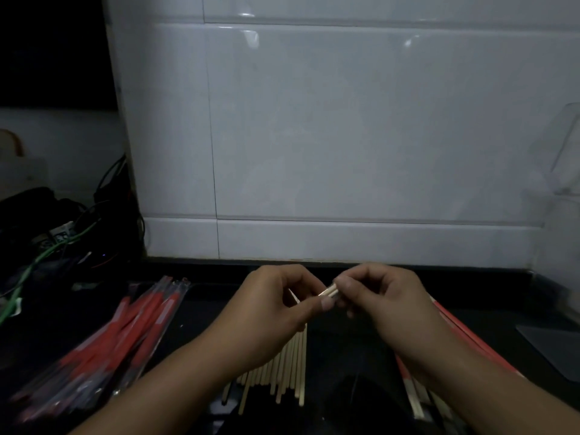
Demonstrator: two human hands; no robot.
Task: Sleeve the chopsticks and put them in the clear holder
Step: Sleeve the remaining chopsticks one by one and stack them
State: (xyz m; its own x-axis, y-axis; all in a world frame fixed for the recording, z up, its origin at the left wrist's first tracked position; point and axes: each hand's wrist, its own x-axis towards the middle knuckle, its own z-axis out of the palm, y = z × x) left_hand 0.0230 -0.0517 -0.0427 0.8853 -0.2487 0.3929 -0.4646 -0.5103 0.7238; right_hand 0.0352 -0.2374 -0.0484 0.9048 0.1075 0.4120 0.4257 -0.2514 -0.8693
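1. The left hand curled its fingers and pinched a chopstick pair at centre frame.
2. The right hand pinched the same pair's end.
3. Bare chopsticks lay below on the dark counter.
4. Red sleeves lay lower left; the clear holder stood at the right edge.
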